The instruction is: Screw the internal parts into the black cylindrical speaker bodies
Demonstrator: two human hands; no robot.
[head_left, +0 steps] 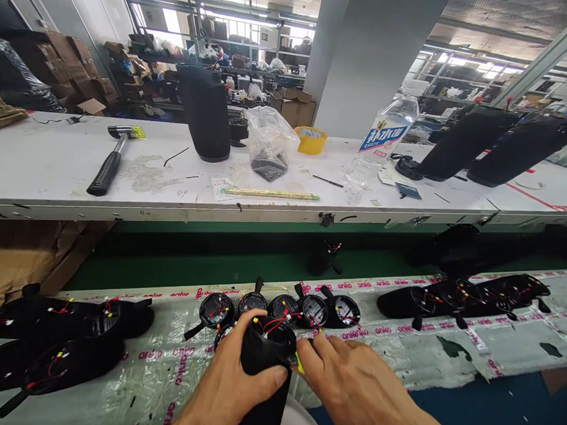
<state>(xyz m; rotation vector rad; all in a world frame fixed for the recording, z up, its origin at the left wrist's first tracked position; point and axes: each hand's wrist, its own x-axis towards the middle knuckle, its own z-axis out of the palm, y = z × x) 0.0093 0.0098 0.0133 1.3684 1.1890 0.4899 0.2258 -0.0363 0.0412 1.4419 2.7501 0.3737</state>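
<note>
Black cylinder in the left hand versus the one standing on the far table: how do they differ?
The held cylinder tilts in the left hand; the standing cylinder is upright on the white table. The held cylinder shows red wires at its open end; the standing cylinder shows none. Both are black tubes.

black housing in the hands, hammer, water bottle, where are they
black cylindrical housing (263, 365): head view, on its side wall
hammer (106, 173): head view, on the black grip
plastic water bottle (383, 136): head view, on the label
</note>
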